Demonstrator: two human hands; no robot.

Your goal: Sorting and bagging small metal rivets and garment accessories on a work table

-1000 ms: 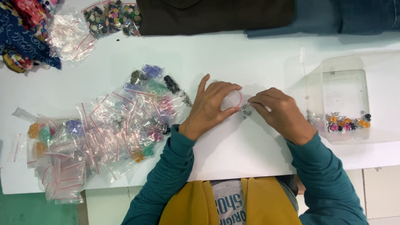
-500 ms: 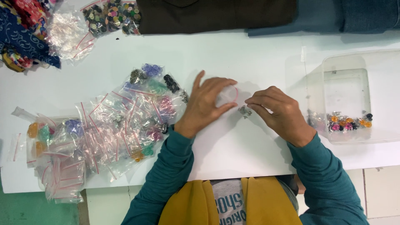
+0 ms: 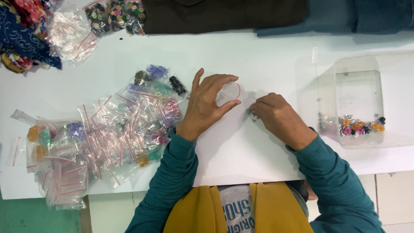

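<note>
White table [image 3: 267, 64] fills the frame. At centre, the left hand [image 3: 209, 103] pinches a small clear bag [image 3: 228, 92], its red-lined mouth pointing right. The right hand [image 3: 276, 116] is curled over tiny pieces too hidden to identify.

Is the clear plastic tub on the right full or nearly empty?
Nearly empty: the clear tub holds only a small cluster of coloured buttons along its near edge.

Bright, even overhead light; sharp, soft shadows.
</note>
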